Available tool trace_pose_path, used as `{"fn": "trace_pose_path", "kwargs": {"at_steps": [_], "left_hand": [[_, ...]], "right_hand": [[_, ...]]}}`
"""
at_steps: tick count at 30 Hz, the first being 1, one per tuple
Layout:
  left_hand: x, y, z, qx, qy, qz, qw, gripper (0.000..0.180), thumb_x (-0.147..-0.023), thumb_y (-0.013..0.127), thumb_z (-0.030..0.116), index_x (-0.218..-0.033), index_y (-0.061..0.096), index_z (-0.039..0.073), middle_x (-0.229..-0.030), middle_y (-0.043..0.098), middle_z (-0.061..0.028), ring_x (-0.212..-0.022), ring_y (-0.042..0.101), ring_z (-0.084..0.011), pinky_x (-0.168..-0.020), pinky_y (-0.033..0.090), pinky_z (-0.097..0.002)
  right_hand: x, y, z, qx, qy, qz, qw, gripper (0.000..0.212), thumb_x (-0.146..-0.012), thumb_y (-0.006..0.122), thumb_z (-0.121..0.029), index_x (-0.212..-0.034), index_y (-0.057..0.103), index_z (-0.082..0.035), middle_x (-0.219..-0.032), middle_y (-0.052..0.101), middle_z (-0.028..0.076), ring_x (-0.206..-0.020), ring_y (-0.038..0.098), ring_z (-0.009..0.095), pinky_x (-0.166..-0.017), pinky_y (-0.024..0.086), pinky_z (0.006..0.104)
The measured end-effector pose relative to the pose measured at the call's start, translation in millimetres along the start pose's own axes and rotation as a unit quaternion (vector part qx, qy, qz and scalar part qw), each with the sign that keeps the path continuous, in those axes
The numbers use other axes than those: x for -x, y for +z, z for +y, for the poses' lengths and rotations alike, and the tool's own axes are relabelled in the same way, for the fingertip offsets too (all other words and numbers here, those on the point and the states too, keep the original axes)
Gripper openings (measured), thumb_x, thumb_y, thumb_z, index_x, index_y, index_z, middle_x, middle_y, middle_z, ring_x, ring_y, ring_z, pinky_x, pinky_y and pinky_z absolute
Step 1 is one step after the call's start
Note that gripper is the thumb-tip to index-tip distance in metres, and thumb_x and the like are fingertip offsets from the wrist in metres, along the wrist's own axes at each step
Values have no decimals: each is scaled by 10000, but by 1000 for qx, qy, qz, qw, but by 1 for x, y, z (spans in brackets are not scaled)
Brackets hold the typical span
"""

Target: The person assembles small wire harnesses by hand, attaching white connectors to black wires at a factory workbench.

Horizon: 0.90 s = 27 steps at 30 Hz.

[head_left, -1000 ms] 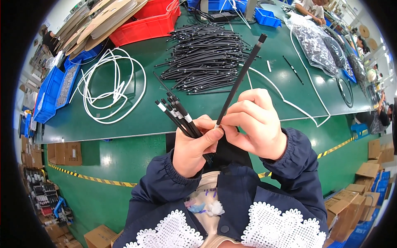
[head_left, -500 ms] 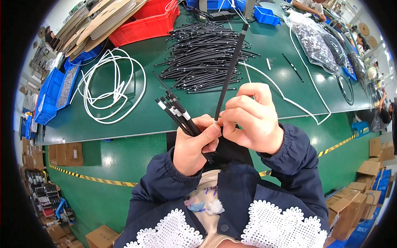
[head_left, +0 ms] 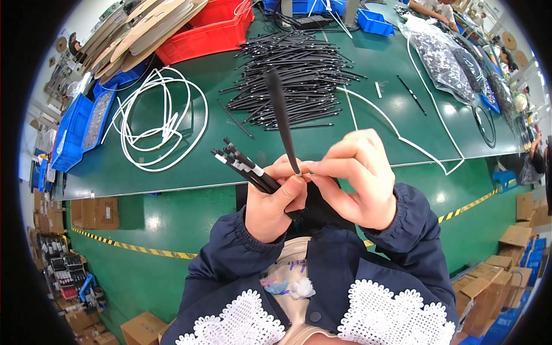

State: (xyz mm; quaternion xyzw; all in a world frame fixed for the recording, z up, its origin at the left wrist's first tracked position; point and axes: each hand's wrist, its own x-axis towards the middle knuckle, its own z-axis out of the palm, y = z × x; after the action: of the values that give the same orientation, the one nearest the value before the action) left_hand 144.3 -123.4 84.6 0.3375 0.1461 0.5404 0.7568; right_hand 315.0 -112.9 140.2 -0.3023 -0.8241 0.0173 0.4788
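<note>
My left hand (head_left: pixel 267 210) is closed around a bundle of thin black sleeved cables (head_left: pixel 246 165), some with white bands near their ends. Between its thumb and forefinger it also pinches the white lower end of a single black sleeved cable (head_left: pixel 280 118), which stands up from the grip, blurred toward its top. Close beside that white end, my right hand (head_left: pixel 365 181) has its thumb and forefinger brought together; whatever lies between them is too small to make out. Beyond both hands, a large pile of similar black cables (head_left: pixel 293 75) covers the middle of the green table (head_left: pixel 218 149).
A loose coil of white tubing (head_left: pixel 187 129) lies left, near blue bins (head_left: pixel 72 135). A red crate (head_left: pixel 201 43) and cardboard reels (head_left: pixel 141 34) stand behind it. To the right are more white tubing (head_left: pixel 388 121), a single black cable (head_left: pixel 411 95) and clear bags of parts (head_left: pixel 440 60).
The single cable's upper end has swung left and toward me. My right hand's fingers have straightened out toward its white end. Bundle and left hand stay nearly in place.
</note>
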Motion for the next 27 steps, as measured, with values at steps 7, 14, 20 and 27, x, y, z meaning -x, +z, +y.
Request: {"fn": "trace_pose_path", "kwargs": {"at_steps": [7, 14, 20, 27], "left_hand": [[4, -5, 9, -353, 185, 5, 917, 210, -846, 646, -42, -1026, 697, 52, -942, 559, -66, -706, 573, -116, -634, 487, -209], [14, 6, 22, -519, 290, -14, 804, 217, -812, 666, -72, -980, 703, 62, -900, 585, -91, -713, 587, -144, -627, 482, -238], [14, 0, 18, -536, 330, -22, 777, 247, -767, 695, -115, -938, 694, 64, -888, 579, -94, -626, 585, -139, -550, 465, -226], [15, 1, 18, -523, 336, -42, 782, 256, -753, 691, -142, -912, 689, 58, -878, 551, -83, -619, 581, -135, -520, 458, -224]], "right_hand": [[5, 2, -3, -92, 19, -19, 995, 313, -649, 729, 42, -931, 615, -34, -826, 593, 60, -732, 554, 240, -663, 416, 333], [2, -8, -8, -39, -31, -56, 997, 316, -643, 767, -33, -926, 630, -60, -817, 591, 27, -731, 558, 210, -670, 388, 316], [1, -13, -13, -31, -46, -64, 996, 329, -634, 765, -52, -938, 637, -59, -811, 580, 11, -738, 563, 189, -673, 377, 320], [0, -18, -15, -19, -54, -87, 995, 296, -653, 744, -82, -926, 631, -66, -820, 582, 8, -746, 567, 181, -703, 369, 329]]}}
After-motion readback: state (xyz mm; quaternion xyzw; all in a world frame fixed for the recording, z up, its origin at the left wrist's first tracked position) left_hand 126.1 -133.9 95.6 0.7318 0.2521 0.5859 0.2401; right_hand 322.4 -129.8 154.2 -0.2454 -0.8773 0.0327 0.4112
